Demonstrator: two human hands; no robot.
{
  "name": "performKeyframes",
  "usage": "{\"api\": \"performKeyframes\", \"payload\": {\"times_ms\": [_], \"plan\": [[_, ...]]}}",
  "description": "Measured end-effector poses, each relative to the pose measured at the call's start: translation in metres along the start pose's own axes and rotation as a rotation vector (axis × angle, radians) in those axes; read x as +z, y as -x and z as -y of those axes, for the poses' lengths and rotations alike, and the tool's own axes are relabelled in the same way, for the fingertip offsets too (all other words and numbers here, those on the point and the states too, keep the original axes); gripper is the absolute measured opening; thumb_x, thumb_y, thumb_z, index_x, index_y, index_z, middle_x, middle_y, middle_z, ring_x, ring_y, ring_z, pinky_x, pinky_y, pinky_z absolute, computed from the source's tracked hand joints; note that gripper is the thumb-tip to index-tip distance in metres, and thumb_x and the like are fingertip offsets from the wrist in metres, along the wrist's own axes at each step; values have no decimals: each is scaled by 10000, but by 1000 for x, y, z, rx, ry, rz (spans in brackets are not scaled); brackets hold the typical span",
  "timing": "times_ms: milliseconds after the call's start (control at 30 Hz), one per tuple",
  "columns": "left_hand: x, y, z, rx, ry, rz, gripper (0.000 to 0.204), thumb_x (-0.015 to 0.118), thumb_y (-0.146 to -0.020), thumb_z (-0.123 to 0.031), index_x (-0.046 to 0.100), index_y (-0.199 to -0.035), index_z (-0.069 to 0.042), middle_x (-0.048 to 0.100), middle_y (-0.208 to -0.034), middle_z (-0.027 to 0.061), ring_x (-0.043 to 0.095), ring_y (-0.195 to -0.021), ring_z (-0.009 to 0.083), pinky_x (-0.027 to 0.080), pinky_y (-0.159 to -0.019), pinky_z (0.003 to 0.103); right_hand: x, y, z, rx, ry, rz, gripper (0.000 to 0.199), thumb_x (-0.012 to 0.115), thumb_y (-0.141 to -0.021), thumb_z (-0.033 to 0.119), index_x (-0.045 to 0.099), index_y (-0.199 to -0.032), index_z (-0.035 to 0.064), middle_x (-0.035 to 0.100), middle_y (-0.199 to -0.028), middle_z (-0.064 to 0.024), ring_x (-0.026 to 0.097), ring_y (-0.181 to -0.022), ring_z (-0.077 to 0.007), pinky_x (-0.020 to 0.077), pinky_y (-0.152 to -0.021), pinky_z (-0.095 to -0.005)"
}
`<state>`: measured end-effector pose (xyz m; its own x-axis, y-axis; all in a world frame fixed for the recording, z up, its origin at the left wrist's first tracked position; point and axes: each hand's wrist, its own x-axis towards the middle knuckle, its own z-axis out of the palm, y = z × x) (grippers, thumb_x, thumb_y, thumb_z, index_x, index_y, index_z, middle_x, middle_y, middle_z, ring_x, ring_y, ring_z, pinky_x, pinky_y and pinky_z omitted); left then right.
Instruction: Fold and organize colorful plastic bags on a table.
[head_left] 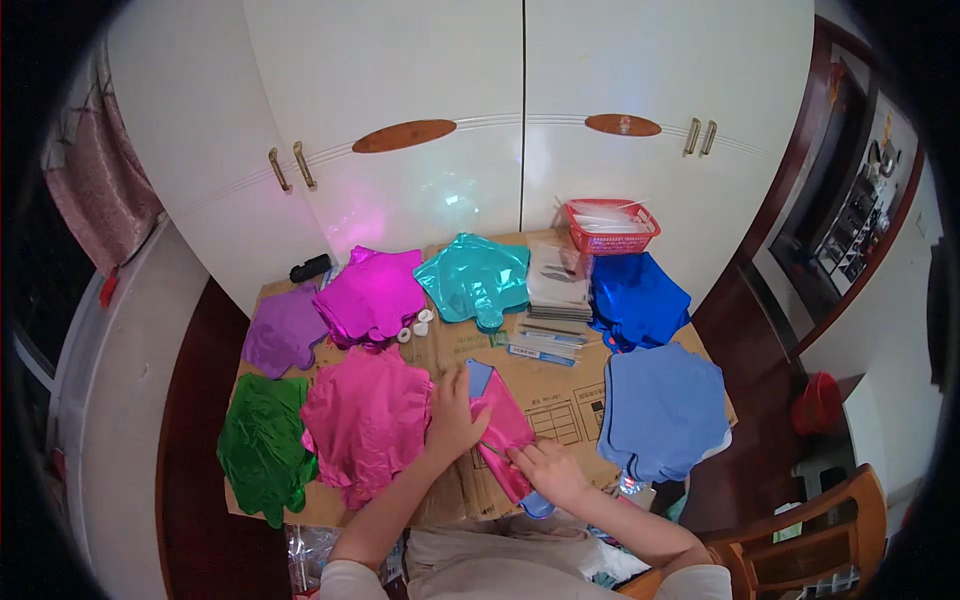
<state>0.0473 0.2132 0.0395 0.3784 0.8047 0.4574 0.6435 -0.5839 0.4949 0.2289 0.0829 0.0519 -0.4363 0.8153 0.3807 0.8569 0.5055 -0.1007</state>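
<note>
Flanking folded pink foil | left hand: fingers extended | right hand: fingers pinching slim rod

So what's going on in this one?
A person has both hands at a long pink piece, blue showing at each end, on brown cardboard. The left hand is open along its left edge; the right hand is lower down, by a thin item too small to identify. A pink pile lies left, a grey-blue pile right.
</note>
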Motion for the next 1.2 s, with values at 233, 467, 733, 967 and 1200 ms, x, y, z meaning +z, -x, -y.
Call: {"api": "performKeyframes", "payload": {"times_ms": [233, 467, 733, 967, 1200], "plan": [[-16, 28, -9, -456, 453, 129, 812, 714, -742, -205, 274, -1376, 47, 423, -1207, 224, 532, -972, 261, 491, -739, 364, -7, -2, 2, 6, 20, 21, 391, 552, -752, 154, 612, -1134, 95, 506, -857, -27, 530, -845, -188, 456, -772, -311], [-32, 16, -22, -761, 582, 343, 585, 723, -759, -224, 449, -1202, 41, 585, -889, 113, 581, -644, 156, 491, -538, 286, -4, -1, 0, 32, -46, 21, 403, 545, -769, 152, 602, -1163, 89, 529, -922, -48, 537, -903, -205, 445, -812, -326], [-36, 10, -40, -648, 297, 576, 370, 733, -725, -344, 661, -784, 14, 632, -608, 90, 630, -532, 193, 500, -510, 337, -7, -1, 0, 8, -44, 28, 390, 533, -781, 153, 598, -1157, 74, 547, -982, -62, 546, -957, -217, 441, -851, -335], [-17, 16, -17, -380, 46, 414, 359, 712, -702, -385, 681, -887, -79, 673, -791, 144, 660, -758, 319, 513, -677, 431, -2, -14, -6, -6, -99, -19, 374, 528, -783, 150, 609, -1142, 81, 559, -1036, -65, 550, -1013, -217, 443, -900, -342], [-30, 12, -30, -342, -12, 406, 365, 712, -720, -382, 667, -900, -67, 663, -794, 154, 647, -766, 333, 502, -682, 442, 5, -19, -11, 47, -214, 1, 347, 563, -815, 173, 602, -1140, 55, 562, -1091, -91, 545, -1077, -254, 457, -923, -351]]}}
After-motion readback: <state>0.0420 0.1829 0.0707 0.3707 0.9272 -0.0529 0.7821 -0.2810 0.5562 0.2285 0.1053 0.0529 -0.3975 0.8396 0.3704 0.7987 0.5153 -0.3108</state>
